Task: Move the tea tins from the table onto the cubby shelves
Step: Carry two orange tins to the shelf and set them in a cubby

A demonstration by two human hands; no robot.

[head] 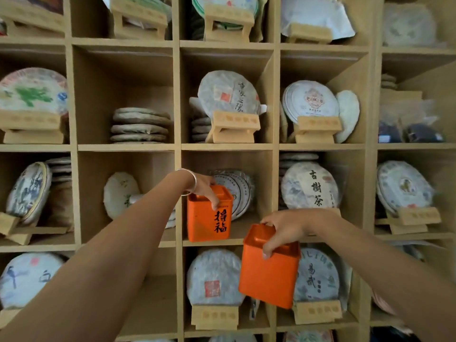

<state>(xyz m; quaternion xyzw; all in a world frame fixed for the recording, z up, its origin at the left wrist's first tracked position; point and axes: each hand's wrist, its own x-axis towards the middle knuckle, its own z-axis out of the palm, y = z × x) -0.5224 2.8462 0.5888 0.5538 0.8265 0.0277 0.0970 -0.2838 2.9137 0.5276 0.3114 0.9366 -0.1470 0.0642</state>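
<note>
An orange tea tin with black characters (pixel 208 218) stands at the front edge of a middle cubby of the wooden cubby shelves (pixel 227 242). My left hand (pixel 206 187), with a silver bangle on its wrist, grips this tin from above by its lid. A second, plain-faced orange tea tin (pixel 267 272) hangs tilted in the air in front of the shelves, lower and to the right. My right hand (pixel 283 230) holds it by the top, fingers curled over its lid. The table is out of view.
Wrapped round tea cakes fill most cubbies, many propped on small wooden stands (pixel 235 124). A stack of tea cakes (pixel 234 188) leans behind the left tin. The cubby to the left (pixel 125 193) holds one cake with room beside it.
</note>
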